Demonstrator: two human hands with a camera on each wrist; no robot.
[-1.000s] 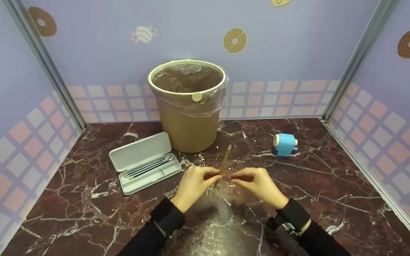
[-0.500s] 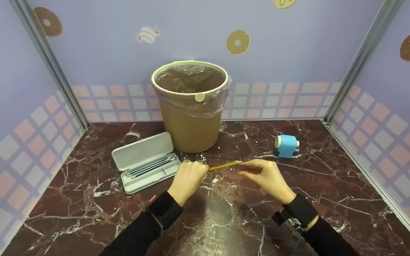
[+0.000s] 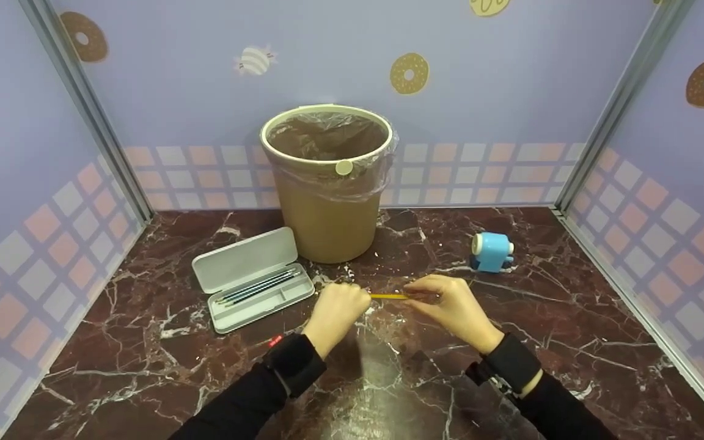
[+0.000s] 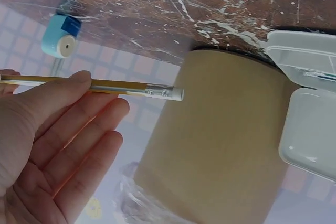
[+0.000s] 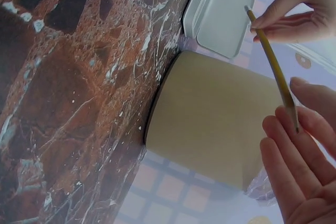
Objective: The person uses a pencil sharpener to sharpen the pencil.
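Observation:
A yellow pencil [image 3: 388, 296] with a white eraser lies level between the two hands, above the table. My left hand [image 3: 338, 308] pinches it near the eraser end; in the left wrist view the thumb presses on the pencil [image 4: 121, 85] and the other fingers are spread loosely. My right hand [image 3: 453, 305] has the sharpened end lightly between thumb and fingertips. In the right wrist view the dark point of the pencil [image 5: 275, 66] shows in front of the right fingers.
An open pencil case [image 3: 260, 308] with several dark pencils [image 3: 260, 287] stands at the left. Behind it is a brown lined bin [image 3: 327, 214]. A blue crank sharpener [image 3: 491, 252] stands at the right. Small white bits lie on the marble table [image 3: 511, 366].
The pencil has turned from pointing away to lying crosswise between the hands. The left hand has rotated knuckles up. The right hand has come to the pencil's sharpened end.

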